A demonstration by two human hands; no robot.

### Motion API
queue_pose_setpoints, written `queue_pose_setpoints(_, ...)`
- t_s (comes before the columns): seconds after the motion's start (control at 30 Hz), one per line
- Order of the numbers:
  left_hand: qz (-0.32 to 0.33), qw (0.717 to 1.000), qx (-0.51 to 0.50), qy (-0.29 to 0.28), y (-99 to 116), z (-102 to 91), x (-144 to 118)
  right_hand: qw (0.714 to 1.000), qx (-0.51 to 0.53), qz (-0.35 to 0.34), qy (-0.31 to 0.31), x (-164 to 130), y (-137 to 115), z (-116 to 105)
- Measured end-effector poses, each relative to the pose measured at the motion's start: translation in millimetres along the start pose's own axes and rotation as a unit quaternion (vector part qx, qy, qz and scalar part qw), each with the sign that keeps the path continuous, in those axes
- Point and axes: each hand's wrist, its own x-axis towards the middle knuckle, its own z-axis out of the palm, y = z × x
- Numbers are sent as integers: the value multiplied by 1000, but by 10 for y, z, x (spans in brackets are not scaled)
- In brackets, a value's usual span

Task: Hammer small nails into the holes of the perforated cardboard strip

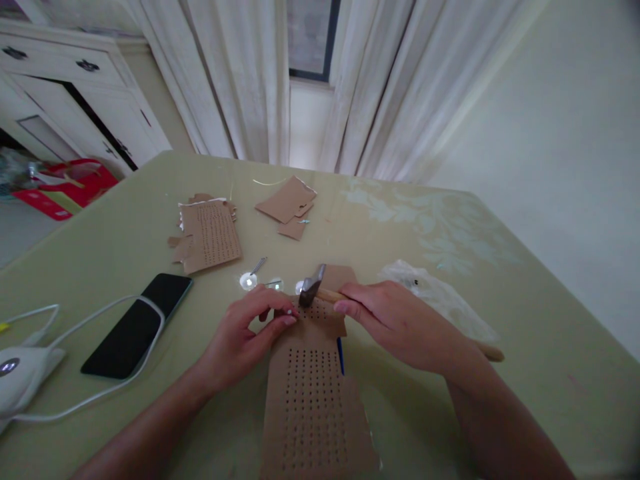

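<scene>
In my right hand (393, 320) I grip the wooden handle of a hammer (311, 287). Its metal head is over the far part of a brown cardboard strip (355, 413), just beside my left fingertips. My left hand (255, 327) rests at the strip's left edge, thumb and forefinger pinched together. What they hold, if anything, is too small to make out. Rows of small punched holes run along the strip. A thin blue edge (341, 357) shows from under its right side. Beyond my left hand lie small shiny round pieces (249, 281) and a thin metal rod (259, 266).
At the left are a black phone (137, 327), a white cable (90, 409) and a white device (30, 380). Another punched cardboard piece (213, 233) and cardboard scraps (287, 200) lie farther back. A clear plastic bag (440, 297) is at the right, beyond my right hand.
</scene>
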Motion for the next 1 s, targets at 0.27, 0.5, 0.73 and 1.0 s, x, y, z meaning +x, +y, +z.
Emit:
queue_pose_setpoints(0.27, 25, 999, 20, 9, 31, 3, -6, 1000, 4, 2, -3, 2, -2, 5)
queue_pose_setpoints(0.5, 36, 999, 37, 8, 12, 20, -14, 1000, 3, -7, 3, -1, -3, 2)
queue_pose_setpoints(0.73, 44, 998, 41, 24, 19, 61, -28, 1000, 4, 4, 3, 6, -27, 6)
queue_pose_setpoints(1.0, 82, 995, 41, 25, 28, 98, -23, 998, 45, 0, 45, -133, 1, -130)
